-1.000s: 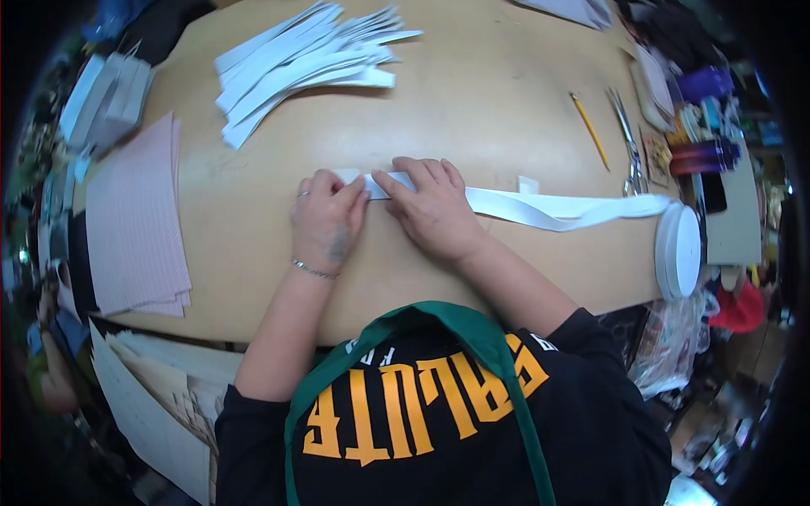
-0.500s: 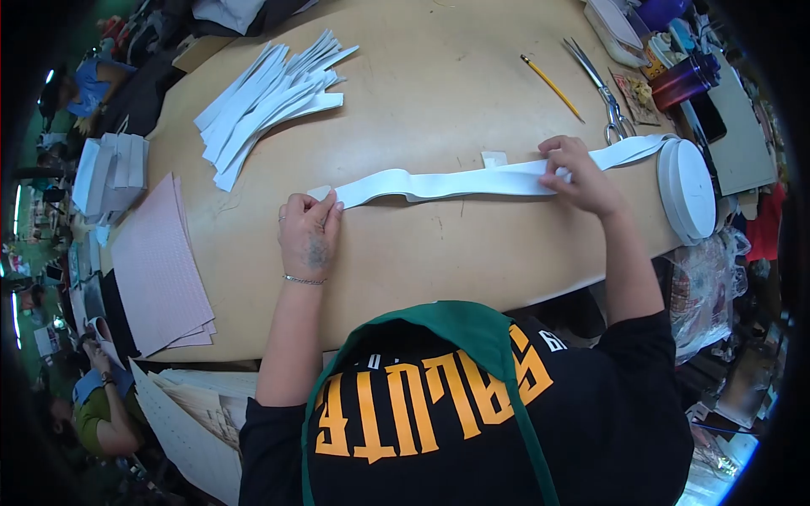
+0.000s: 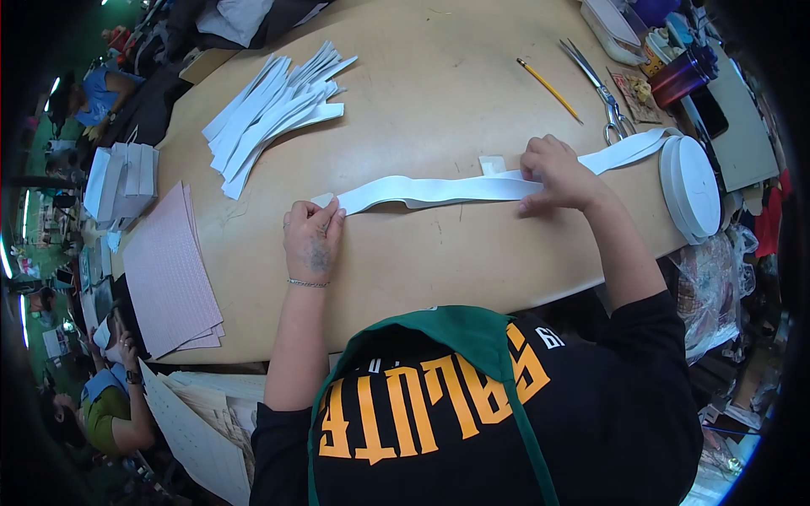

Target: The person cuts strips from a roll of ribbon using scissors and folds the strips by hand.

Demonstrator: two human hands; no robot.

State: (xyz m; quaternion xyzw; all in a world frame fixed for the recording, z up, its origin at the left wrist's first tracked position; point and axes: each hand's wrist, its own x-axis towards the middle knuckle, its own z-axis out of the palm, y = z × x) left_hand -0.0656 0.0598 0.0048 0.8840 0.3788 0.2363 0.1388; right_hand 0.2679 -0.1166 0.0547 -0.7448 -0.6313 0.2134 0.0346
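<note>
White, smooth and flat, a long fabric-like band [image 3: 456,192] lies across the middle of the light brown wooden table [image 3: 422,278], from the left hand to the right side. At its right end it reaches a thick round white roll [image 3: 699,187], which stands near the right edge of the table. The left hand [image 3: 312,240] pinches the left end of the band between the thumb and the fingers. Near this hand the band rises in a low wave. The right hand [image 3: 557,175] is over the band, well to the right; its thumb is on the near side and its fingers are on the far side, with a wide gap between them. Whether it touches the band, I cannot tell.

Just beyond the band, left of the right hand, there is a small white square piece [image 3: 492,164]. At the far left lies a loose pile of white narrow strips [image 3: 274,114]. At the far right are a yellow wooden pencil [image 3: 548,90] and, beside it, silver metal scissors [image 3: 597,88] with the blades a little apart. On the near left lie pale pink sheets [image 3: 173,274], one partly over another.
</note>
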